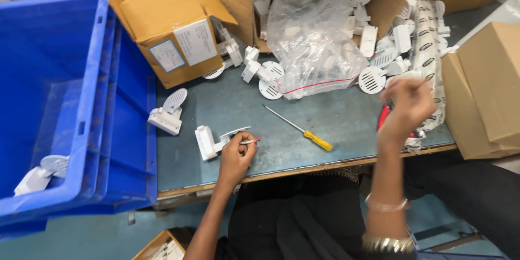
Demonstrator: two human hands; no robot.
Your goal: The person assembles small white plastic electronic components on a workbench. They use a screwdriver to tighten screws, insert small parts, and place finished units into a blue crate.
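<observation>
Left hand [236, 157] pinches red-white wires [250, 141] of the white plastic part [212, 141] lying just beside its fingertips; right hand [409, 105] blurred, grip indeterminate.

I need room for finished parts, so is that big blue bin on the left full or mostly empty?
Mostly empty: the blue bin shows bare walls and floor, with one white plastic part visible inside.

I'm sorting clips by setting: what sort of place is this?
Probably a small assembly workbench: many identical white plastic parts spill from cardboard boxes, a yellow-handled screwdriver lies on the bench, and a blue crate holds one more.
</observation>
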